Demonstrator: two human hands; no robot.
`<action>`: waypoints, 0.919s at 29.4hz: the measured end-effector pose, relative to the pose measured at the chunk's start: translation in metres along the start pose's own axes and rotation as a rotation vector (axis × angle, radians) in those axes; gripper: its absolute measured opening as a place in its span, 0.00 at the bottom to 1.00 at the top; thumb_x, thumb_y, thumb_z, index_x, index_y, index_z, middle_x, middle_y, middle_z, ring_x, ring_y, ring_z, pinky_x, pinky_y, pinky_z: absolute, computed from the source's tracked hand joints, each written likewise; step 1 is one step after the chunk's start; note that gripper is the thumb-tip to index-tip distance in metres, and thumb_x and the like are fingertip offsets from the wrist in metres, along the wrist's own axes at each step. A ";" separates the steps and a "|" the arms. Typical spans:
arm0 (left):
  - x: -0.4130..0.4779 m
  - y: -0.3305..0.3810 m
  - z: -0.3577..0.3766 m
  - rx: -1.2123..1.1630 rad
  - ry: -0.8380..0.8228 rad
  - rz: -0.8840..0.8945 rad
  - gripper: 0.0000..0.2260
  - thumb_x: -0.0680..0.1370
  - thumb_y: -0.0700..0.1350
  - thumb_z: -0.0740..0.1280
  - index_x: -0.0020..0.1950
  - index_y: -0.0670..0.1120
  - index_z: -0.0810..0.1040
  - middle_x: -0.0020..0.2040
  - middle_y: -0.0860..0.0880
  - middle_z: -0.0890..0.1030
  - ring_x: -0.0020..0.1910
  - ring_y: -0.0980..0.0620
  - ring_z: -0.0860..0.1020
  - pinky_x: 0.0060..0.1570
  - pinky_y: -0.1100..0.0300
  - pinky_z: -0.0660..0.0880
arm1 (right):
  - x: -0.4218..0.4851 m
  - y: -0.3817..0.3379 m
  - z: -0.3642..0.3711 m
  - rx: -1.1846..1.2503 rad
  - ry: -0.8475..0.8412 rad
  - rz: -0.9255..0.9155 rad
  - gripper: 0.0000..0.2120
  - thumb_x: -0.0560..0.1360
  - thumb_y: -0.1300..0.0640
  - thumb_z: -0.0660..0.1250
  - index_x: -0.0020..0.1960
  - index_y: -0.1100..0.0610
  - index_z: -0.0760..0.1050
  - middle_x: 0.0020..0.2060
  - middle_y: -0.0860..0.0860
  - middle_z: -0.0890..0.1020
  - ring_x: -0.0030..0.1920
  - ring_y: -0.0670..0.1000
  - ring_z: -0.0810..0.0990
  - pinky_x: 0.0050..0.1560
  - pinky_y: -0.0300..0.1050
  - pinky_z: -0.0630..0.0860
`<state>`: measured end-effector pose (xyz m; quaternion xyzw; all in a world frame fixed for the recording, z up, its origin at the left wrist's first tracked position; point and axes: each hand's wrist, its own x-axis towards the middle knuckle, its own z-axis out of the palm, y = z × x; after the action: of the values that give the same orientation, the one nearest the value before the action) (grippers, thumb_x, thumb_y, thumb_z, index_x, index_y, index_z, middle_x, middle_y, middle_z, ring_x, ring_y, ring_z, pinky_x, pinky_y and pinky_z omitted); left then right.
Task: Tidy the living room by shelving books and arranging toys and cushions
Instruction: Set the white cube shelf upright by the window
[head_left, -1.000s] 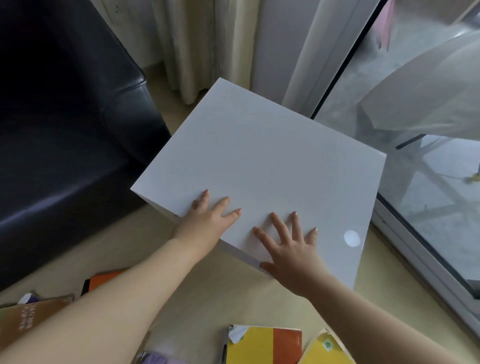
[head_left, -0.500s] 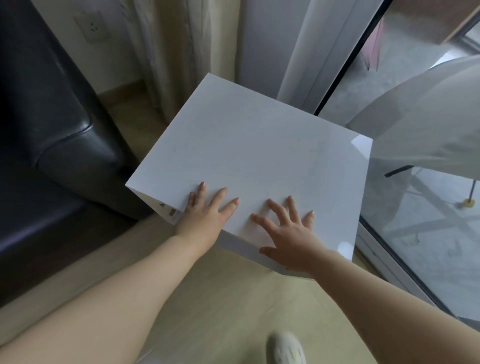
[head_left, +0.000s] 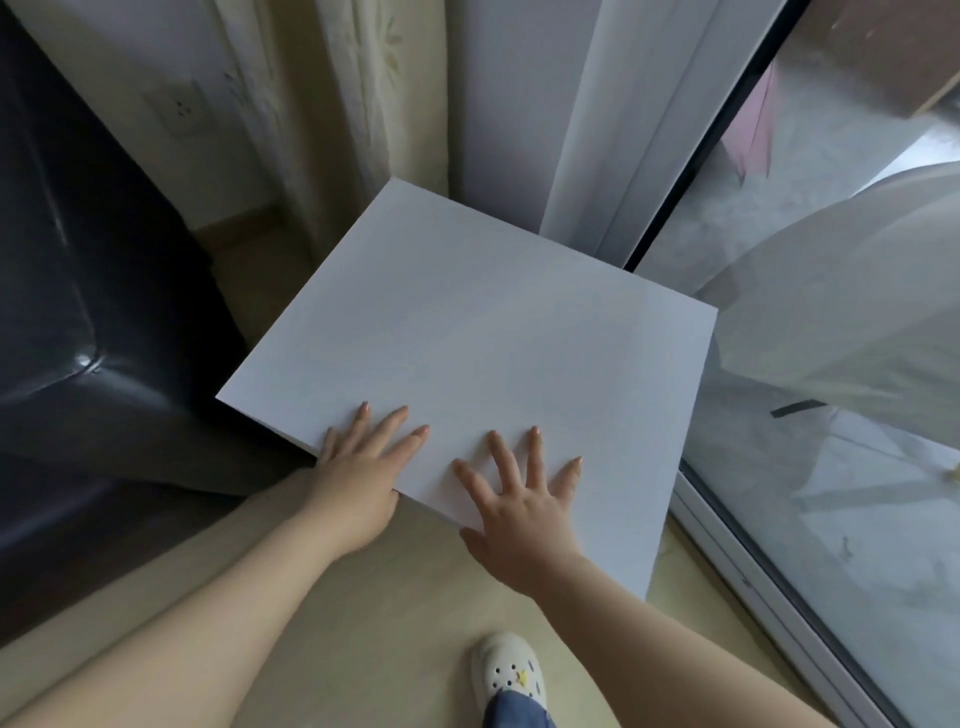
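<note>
Both my hands lie flat and wide on the top of the white cabinet (head_left: 493, 343), holding nothing; my left hand (head_left: 358, 478) rests at its near edge with the fingers (head_left: 387, 426) straight and slightly fanned, the thumb out of sight below the edge, so I cannot tell whether it hooks under; my right hand (head_left: 519, 512) sits just beside it, a little nearer to me, fingers spread wide on the surface and the thumb lying off the near edge. The cabinet's top stretches away beyond my fingertips, turned corner-on to me. Left of my left hand its corner comes close to the black sofa (head_left: 88, 322), though I cannot tell if they touch; right of my right hand its far side runs along the glass door (head_left: 841, 519). Past my fingertips, beyond the cabinet, hangs the pale curtain (head_left: 358, 114); a wall socket (head_left: 179, 109) shows further left. Under my forearms is the beige floor (head_left: 363, 613); below my right wrist stands my white shoe (head_left: 506, 673).
</note>
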<state>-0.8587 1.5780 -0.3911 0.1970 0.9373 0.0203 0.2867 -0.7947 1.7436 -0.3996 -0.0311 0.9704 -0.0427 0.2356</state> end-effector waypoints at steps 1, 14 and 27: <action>-0.002 0.004 0.007 -0.073 0.026 -0.042 0.29 0.81 0.41 0.55 0.77 0.59 0.47 0.77 0.55 0.39 0.76 0.48 0.36 0.74 0.47 0.41 | 0.000 -0.001 0.000 -0.007 0.013 0.014 0.37 0.67 0.41 0.72 0.72 0.45 0.63 0.74 0.59 0.60 0.71 0.74 0.54 0.54 0.84 0.54; 0.000 0.012 0.002 -2.202 0.201 -0.812 0.06 0.81 0.39 0.60 0.56 0.41 0.74 0.53 0.45 0.78 0.43 0.49 0.77 0.54 0.52 0.72 | -0.007 -0.005 0.010 -0.012 0.033 -0.031 0.38 0.77 0.63 0.58 0.76 0.45 0.37 0.75 0.54 0.36 0.73 0.68 0.34 0.64 0.77 0.43; -0.032 0.003 0.034 -2.191 0.352 -0.823 0.11 0.80 0.36 0.60 0.63 0.39 0.72 0.44 0.44 0.78 0.41 0.48 0.77 0.49 0.52 0.72 | -0.030 -0.046 0.035 -0.084 0.069 0.028 0.50 0.40 0.66 0.79 0.61 0.56 0.67 0.57 0.65 0.79 0.51 0.77 0.76 0.37 0.74 0.73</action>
<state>-0.8152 1.5658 -0.4017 -0.4760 0.4395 0.7460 0.1545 -0.7504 1.6981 -0.4123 -0.0258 0.9792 0.0003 0.2012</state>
